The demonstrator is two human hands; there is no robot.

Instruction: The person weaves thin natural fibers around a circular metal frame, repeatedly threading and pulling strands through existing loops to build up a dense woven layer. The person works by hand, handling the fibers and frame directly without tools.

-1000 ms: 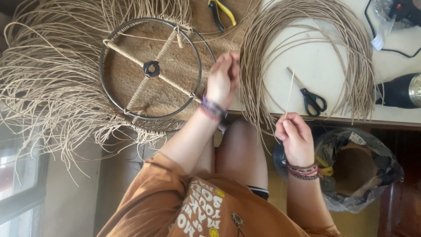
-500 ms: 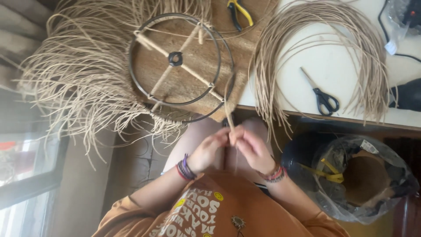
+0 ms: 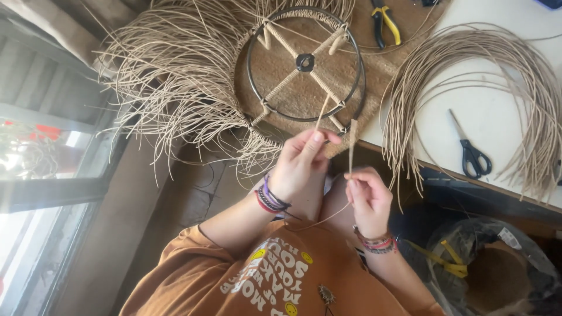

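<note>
Two hands pinch one long straw strand below a metal ring frame.

The left hand [image 3: 301, 161] pinches one end near the ring [image 3: 304, 63]; the right hand [image 3: 366, 196] pinches the other end upright, the strand [image 3: 352, 147] looping slack between them, seemingly readied for the ring. Loose straw [image 3: 175, 76] fans leftward; a coil [image 3: 468, 52], scissors [image 3: 471, 153] and pliers [image 3: 383, 20] lie on the table [image 3: 433, 111].

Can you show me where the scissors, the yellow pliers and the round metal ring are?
scissors [image 3: 475, 159]: head view, on the black handles.
yellow pliers [image 3: 386, 24]: head view, on the handles.
round metal ring [image 3: 249, 71]: head view, on its left rim.
</note>
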